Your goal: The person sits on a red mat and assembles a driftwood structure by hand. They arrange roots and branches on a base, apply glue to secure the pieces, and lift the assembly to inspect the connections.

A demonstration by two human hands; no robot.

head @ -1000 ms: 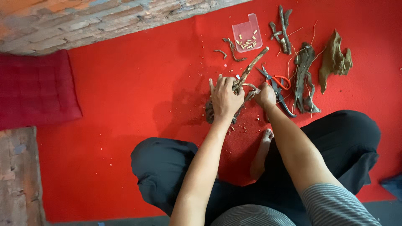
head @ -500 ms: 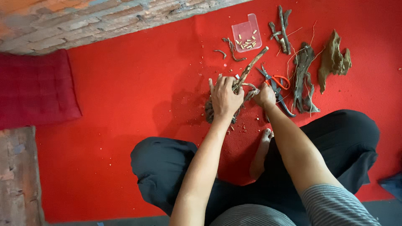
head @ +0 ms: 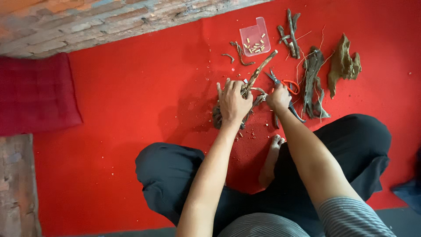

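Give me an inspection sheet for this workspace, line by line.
Surface: red carpet, strewn with small wood crumbs near the hands.
Job's things: twisted root branch under the left hand; pliers with orange handles by the right hand.
Clutter: clear plastic tray holding small cut pieces; loose twigs; driftwood pieces.
Grippers: left hand closed on the branch; right hand resting at the pliers, grip unclear.
Cables: nothing seen.
Surroundings: brick wall, dark red cushion, person's crossed legs and bare foot.
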